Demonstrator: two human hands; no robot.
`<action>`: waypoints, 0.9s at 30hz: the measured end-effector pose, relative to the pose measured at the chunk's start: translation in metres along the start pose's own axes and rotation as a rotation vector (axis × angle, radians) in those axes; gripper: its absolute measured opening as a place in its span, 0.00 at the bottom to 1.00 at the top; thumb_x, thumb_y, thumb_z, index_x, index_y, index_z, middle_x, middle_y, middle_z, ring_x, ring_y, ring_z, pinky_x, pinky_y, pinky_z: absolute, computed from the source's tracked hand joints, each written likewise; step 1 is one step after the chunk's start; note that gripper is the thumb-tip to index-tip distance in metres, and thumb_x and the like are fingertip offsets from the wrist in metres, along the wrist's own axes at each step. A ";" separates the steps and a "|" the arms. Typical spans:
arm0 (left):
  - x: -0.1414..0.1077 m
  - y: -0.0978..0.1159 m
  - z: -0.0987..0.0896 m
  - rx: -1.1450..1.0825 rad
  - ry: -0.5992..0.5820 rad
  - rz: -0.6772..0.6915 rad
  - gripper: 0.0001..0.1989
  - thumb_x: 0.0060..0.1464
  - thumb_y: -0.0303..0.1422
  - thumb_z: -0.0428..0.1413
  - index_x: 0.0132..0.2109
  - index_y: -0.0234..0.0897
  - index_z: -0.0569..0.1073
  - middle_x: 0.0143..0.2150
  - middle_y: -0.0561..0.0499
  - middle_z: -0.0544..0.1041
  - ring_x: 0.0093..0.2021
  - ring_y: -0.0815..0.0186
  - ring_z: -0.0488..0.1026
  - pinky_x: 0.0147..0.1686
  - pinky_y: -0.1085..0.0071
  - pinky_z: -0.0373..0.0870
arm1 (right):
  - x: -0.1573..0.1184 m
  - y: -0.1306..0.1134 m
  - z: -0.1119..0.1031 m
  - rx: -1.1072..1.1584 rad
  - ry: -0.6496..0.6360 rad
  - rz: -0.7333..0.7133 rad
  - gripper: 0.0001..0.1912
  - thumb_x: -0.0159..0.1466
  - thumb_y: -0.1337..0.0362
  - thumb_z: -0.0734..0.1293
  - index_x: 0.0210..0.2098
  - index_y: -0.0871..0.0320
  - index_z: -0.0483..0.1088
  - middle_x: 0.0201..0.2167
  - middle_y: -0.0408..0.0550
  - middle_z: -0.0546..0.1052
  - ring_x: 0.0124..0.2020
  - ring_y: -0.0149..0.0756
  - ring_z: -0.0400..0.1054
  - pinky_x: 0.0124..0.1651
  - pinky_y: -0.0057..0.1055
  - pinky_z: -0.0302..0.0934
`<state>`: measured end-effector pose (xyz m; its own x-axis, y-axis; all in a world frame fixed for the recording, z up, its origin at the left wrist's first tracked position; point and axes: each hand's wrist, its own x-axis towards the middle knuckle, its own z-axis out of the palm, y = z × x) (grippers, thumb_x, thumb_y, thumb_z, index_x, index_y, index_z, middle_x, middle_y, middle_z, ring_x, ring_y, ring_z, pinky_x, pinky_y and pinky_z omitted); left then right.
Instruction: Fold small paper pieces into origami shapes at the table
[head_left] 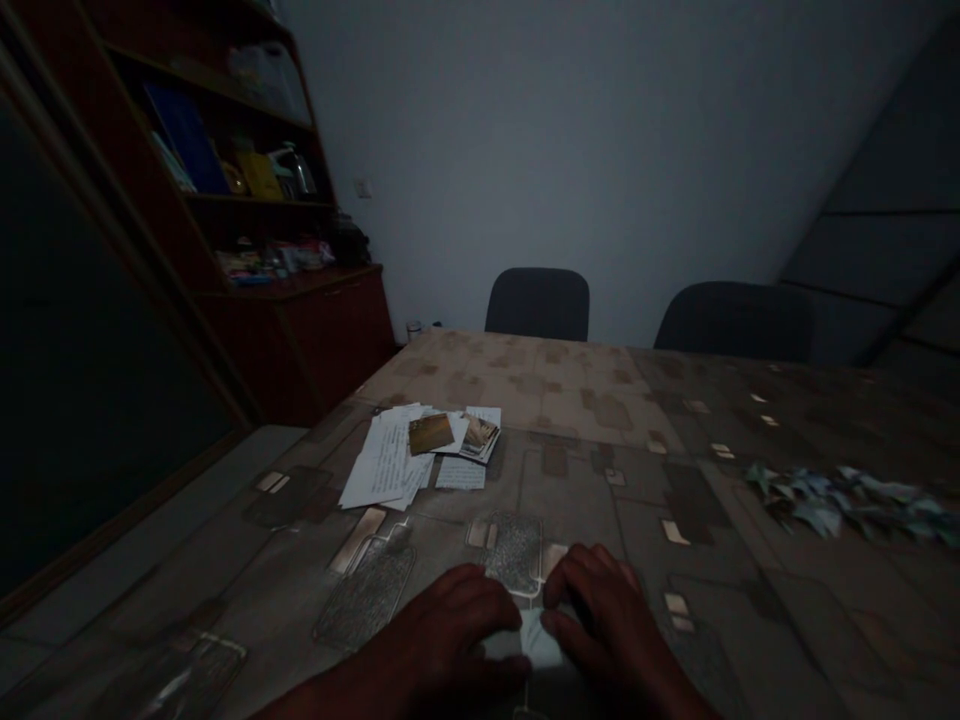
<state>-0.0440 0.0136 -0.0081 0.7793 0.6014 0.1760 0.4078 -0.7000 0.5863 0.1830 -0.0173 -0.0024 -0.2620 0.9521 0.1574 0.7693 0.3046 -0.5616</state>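
Observation:
At the near side of the table, a small pale piece of paper [541,642] lies between my two hands. My left hand [469,625] is closed on its left side, the thumb low and the fingers curled over. From the right, my right hand [600,610] pinches the paper between thumb and bent fingers. Much of the paper is covered by my hands, and the dim light hides its folds. Farther off to the right is a row of crumpled or folded pale paper pieces [847,500].
Printed sheets [386,455] lie loosely stacked on the patterned tablecloth [570,490], with a brown card [430,434] and several picture cards [480,437] on top. Two dark chairs [538,303] stand behind the table. A filled shelf cabinet [330,320] is at the left.

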 end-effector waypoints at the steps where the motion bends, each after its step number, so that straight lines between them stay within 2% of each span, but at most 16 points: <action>1: 0.000 -0.001 0.002 -0.003 0.022 0.020 0.12 0.60 0.42 0.58 0.46 0.41 0.72 0.43 0.53 0.77 0.45 0.63 0.73 0.54 0.66 0.63 | 0.001 0.002 0.000 0.001 -0.013 -0.005 0.08 0.57 0.73 0.69 0.31 0.55 0.68 0.32 0.43 0.73 0.38 0.42 0.66 0.42 0.38 0.55; 5: 0.000 -0.006 0.009 0.010 0.102 0.077 0.14 0.62 0.46 0.55 0.45 0.41 0.71 0.40 0.52 0.77 0.41 0.63 0.73 0.52 0.64 0.65 | 0.001 0.007 -0.001 0.015 -0.044 -0.042 0.06 0.61 0.72 0.66 0.33 0.55 0.68 0.33 0.44 0.74 0.38 0.42 0.67 0.41 0.37 0.55; 9: 0.001 -0.010 0.013 0.044 0.118 0.084 0.14 0.62 0.46 0.54 0.42 0.41 0.71 0.37 0.52 0.77 0.39 0.63 0.73 0.46 0.65 0.68 | -0.001 0.007 -0.003 0.050 -0.044 -0.076 0.03 0.64 0.69 0.64 0.37 0.54 0.69 0.34 0.44 0.74 0.39 0.42 0.67 0.42 0.38 0.56; 14: 0.001 -0.012 0.014 0.039 0.136 0.109 0.16 0.62 0.48 0.52 0.40 0.40 0.72 0.35 0.52 0.77 0.37 0.63 0.73 0.47 0.65 0.68 | -0.002 0.001 -0.004 -0.022 -0.069 -0.063 0.13 0.55 0.70 0.72 0.39 0.53 0.70 0.38 0.46 0.74 0.43 0.46 0.66 0.45 0.41 0.56; 18: 0.003 -0.008 0.010 0.017 0.135 0.110 0.18 0.64 0.50 0.49 0.42 0.40 0.71 0.36 0.51 0.78 0.38 0.62 0.73 0.46 0.65 0.69 | 0.000 0.000 -0.004 -0.021 -0.072 -0.032 0.13 0.54 0.72 0.72 0.37 0.54 0.71 0.37 0.45 0.74 0.42 0.45 0.66 0.46 0.41 0.56; 20: 0.004 -0.006 0.006 0.030 0.159 0.157 0.16 0.66 0.47 0.48 0.44 0.41 0.71 0.36 0.50 0.78 0.37 0.62 0.73 0.47 0.64 0.69 | 0.001 0.003 -0.004 0.013 -0.078 -0.049 0.11 0.54 0.73 0.71 0.35 0.55 0.70 0.36 0.45 0.74 0.41 0.44 0.67 0.45 0.40 0.57; 22: 0.004 -0.004 0.000 0.074 0.187 0.272 0.10 0.68 0.38 0.48 0.48 0.42 0.71 0.38 0.49 0.79 0.37 0.63 0.73 0.46 0.63 0.69 | 0.002 0.005 -0.005 0.076 -0.050 -0.085 0.09 0.56 0.74 0.70 0.33 0.55 0.69 0.34 0.44 0.73 0.40 0.43 0.67 0.43 0.39 0.57; 24: 0.001 -0.003 -0.006 0.086 0.205 0.344 0.12 0.66 0.29 0.48 0.54 0.43 0.69 0.43 0.46 0.79 0.40 0.63 0.74 0.45 0.64 0.70 | 0.003 0.006 -0.006 0.185 0.005 -0.133 0.08 0.58 0.73 0.70 0.31 0.55 0.68 0.33 0.43 0.73 0.39 0.41 0.67 0.42 0.36 0.58; 25: 0.000 -0.002 -0.009 0.055 0.207 0.307 0.16 0.64 0.27 0.49 0.57 0.43 0.68 0.46 0.45 0.78 0.42 0.62 0.74 0.46 0.65 0.70 | 0.003 0.006 -0.007 0.245 0.041 -0.152 0.07 0.60 0.72 0.69 0.31 0.55 0.67 0.33 0.43 0.72 0.39 0.40 0.67 0.42 0.35 0.59; 27: -0.003 -0.001 -0.012 -0.042 0.233 0.147 0.22 0.61 0.27 0.53 0.61 0.45 0.65 0.51 0.46 0.77 0.48 0.60 0.74 0.48 0.67 0.70 | 0.003 0.004 -0.010 0.335 0.125 -0.190 0.06 0.63 0.69 0.68 0.31 0.54 0.67 0.33 0.43 0.71 0.38 0.39 0.67 0.41 0.33 0.59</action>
<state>-0.0527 0.0174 0.0003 0.6966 0.5702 0.4355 0.2745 -0.7726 0.5725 0.1908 -0.0129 0.0039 -0.2926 0.8817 0.3701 0.4757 0.4700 -0.7435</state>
